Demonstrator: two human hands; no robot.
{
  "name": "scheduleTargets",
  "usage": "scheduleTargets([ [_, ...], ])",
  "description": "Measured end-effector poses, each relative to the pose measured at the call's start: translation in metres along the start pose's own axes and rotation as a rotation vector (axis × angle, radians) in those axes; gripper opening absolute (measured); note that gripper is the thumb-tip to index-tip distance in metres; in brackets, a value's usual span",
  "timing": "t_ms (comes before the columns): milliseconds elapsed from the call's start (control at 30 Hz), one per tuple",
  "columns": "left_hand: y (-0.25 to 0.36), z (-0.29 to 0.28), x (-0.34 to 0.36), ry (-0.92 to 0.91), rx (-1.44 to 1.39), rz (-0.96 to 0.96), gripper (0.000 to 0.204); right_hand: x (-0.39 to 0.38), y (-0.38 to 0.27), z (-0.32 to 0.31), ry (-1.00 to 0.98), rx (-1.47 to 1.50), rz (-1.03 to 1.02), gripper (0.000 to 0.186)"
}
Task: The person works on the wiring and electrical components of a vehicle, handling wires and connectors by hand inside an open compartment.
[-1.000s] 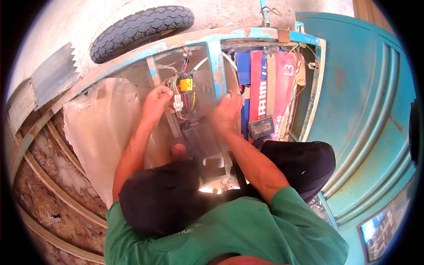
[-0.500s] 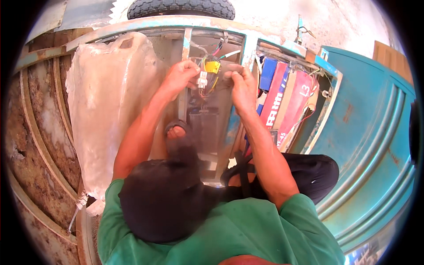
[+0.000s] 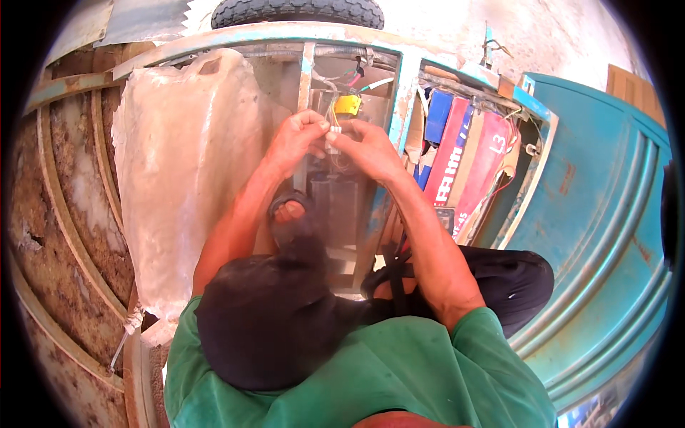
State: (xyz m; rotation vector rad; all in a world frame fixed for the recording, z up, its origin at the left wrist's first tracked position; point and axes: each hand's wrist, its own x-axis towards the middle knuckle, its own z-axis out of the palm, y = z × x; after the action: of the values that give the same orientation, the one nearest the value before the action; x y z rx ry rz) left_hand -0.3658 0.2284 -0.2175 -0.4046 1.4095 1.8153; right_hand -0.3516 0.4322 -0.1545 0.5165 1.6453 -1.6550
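Observation:
In front of me, a white plastic wire connector (image 3: 333, 140) is pinched from both sides, with thin wires running up from it. My left hand (image 3: 295, 145) grips its left side between thumb and forefinger. From the other side, the fingers of my right hand (image 3: 365, 148) press on it, hiding part of it. Just above my fingertips hangs a yellow tag-like piece (image 3: 347, 105) among loose wires. Pink and white-green wires (image 3: 374, 85) lead up toward the frame's top bar.
A rusty blue-painted metal frame (image 3: 405, 93) surrounds the work. Red and blue battery-like boxes (image 3: 457, 150) sit to its right, beside a large teal panel (image 3: 585, 200). At left stands a worn beige cover (image 3: 182, 178). A tyre (image 3: 298, 13) lies beyond the frame.
My right hand has moved left and down to the connector and now grips it. My left hand has shifted slightly right. The connector sits a little lower between my fingers.

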Motion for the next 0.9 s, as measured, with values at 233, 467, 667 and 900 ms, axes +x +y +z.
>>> scheduleTargets([
  [233, 0.002, -0.009, 0.003, -0.015, 0.03, 0.136, 0.018, 0.009, 0.028, 0.01, 0.111, 0.049, -0.232, 0.047],
  [467, 0.015, -0.019, 0.006, -0.044, -0.007, 0.209, 0.016, 0.026, 0.039, 0.015, 0.352, -0.285, -0.62, 0.043],
  [667, 0.009, -0.024, 0.002, -0.036, -0.016, 0.173, 0.016, 0.027, 0.039, 0.022, 0.338, -0.2, -0.572, 0.039],
  [900, 0.008, -0.026, 0.002, -0.112, -0.035, 0.176, 0.016, 0.032, 0.042, 0.023, 0.341, -0.15, -0.603, 0.038],
])
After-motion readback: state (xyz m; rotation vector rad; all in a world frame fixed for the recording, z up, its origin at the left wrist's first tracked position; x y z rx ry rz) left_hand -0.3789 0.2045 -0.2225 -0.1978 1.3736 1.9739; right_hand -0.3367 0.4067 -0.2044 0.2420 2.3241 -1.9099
